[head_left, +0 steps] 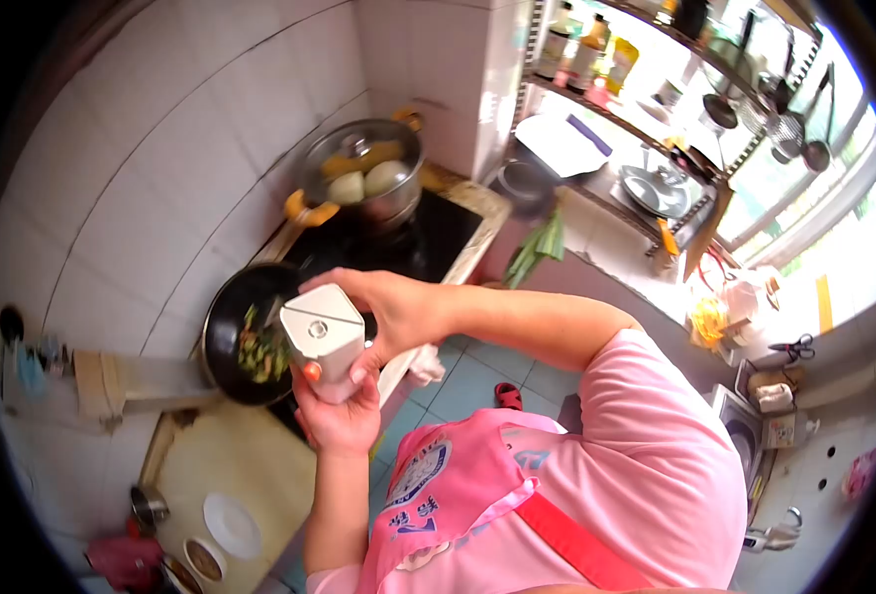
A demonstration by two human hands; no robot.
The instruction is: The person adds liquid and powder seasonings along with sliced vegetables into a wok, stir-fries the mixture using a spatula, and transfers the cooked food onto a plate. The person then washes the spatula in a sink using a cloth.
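Note:
A white square-topped container (324, 332) with a round mark on its lid and a small red spot near one corner is held between my two hands. My right hand (393, 312) wraps around its upper side, fingers closed on it. Below, my left hand (341, 416) grips its lower end, some fingers hidden behind the container. Just beyond is a black wok (222, 332) on the stove, partly covered by the container. Chopped greens and brownish pieces (259, 351) lie inside the wok.
On the stove's far burner stands a glass-lidded pot (398, 188) with yellow handles and pale pieces inside. A white plate (232, 525) and a bowl (203, 560) sit on the counter at lower left. Green leaves (539, 249) hang by the window ledge; ladles (816, 153) hang above.

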